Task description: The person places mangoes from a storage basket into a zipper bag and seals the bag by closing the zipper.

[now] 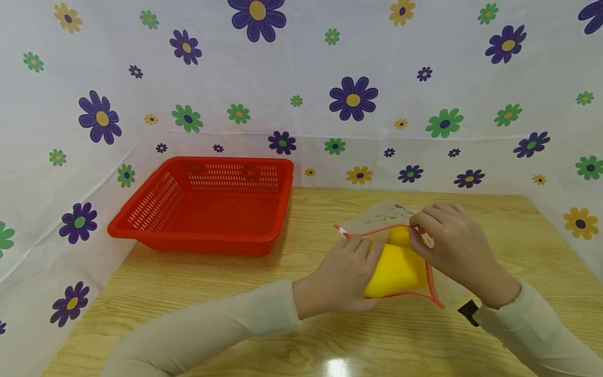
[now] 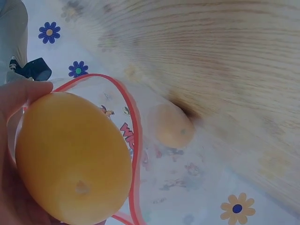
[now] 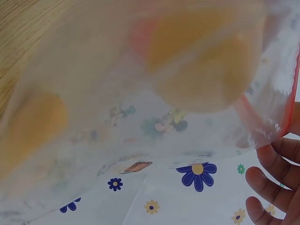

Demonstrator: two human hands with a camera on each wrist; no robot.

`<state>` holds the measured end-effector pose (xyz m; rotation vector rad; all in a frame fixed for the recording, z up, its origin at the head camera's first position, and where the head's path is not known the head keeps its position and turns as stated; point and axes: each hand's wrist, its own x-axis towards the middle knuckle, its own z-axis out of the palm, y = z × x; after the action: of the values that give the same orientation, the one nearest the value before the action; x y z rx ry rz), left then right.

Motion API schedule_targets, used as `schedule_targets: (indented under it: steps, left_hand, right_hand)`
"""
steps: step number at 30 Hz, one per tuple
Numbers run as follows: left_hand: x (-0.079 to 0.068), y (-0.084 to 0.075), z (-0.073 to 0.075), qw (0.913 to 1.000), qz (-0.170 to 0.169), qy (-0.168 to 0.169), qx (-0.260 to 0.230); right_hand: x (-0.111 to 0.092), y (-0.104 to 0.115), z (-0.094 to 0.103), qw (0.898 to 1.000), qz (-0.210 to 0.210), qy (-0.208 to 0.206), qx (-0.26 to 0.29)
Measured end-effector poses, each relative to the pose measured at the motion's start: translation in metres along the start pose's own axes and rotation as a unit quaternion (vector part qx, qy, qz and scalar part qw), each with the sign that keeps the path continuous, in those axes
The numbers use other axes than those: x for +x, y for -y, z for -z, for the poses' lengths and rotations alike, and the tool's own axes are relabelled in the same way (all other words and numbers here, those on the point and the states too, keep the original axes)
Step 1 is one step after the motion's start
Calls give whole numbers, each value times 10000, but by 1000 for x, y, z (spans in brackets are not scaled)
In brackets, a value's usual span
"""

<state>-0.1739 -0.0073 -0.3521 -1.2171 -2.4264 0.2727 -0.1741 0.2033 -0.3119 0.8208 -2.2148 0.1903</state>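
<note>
My left hand (image 1: 346,275) grips a large yellow oval fruit (image 1: 398,269), which looks like a mango, at the mouth of a translucent zip bag (image 1: 377,215) with red edging. In the left wrist view the thumb lies along one end of this fruit (image 2: 75,159). My right hand (image 1: 452,246) pinches the bag's red rim on the far right side, holding the mouth apart. A second, smaller yellow fruit (image 2: 173,125) lies inside the bag, seen through the plastic. Colourful cartoon prints mark the bag.
A red slotted plastic basket (image 1: 202,244) stands on the wooden table (image 1: 264,324) at the left. Behind the table hangs a white cloth (image 1: 311,68) printed with flowers. A small black piece (image 1: 468,313) sits by the right sleeve.
</note>
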Motion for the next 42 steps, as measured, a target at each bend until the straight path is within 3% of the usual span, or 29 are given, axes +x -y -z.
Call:
schedule_targets:
  steps: [20, 28, 42]
  left_hand:
    - [10, -6, -4, 9997, -185, 128, 112]
    - [14, -6, -7, 9992, -328, -172, 128]
    - [22, -6, -11, 9988, -376, -8, -322]
  right_hand:
    - [0, 1, 0, 10000, 47, -36, -32]
    - [1, 2, 0, 9999, 72, -12, -69]
    - [1, 3, 0, 10000, 5, 57, -52]
